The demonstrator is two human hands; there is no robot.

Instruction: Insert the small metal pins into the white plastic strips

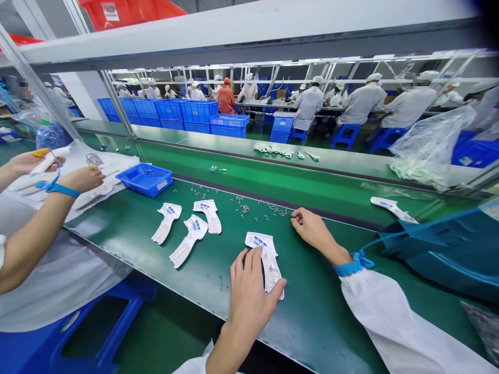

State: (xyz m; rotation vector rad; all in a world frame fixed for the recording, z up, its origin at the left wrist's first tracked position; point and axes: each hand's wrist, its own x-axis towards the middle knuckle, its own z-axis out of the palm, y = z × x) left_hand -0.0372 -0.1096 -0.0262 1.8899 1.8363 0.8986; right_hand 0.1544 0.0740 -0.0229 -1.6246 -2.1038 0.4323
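White plastic pistol-shaped shell (272, 267) lay near on the green tabletop (315, 311), the left hand (251, 291) spread wide over it. Beside small silver screws (278, 210), the right hand (314, 231) pinched narrowly, contents impossible to tell.

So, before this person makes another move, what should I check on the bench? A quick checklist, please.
1. Left hand at the nearest white plastic shell half: ok, fingers over it.
2. That shell's ribbed inner side up: ok.
3. Right hand at the screw-like metal pieces: ok, beside the scatter's right end.
4. Piece between the right fingers: cannot tell, too small.
5. Blue wristband on right wrist: ok.
6. Three other shell halves clear of both hands: ok.
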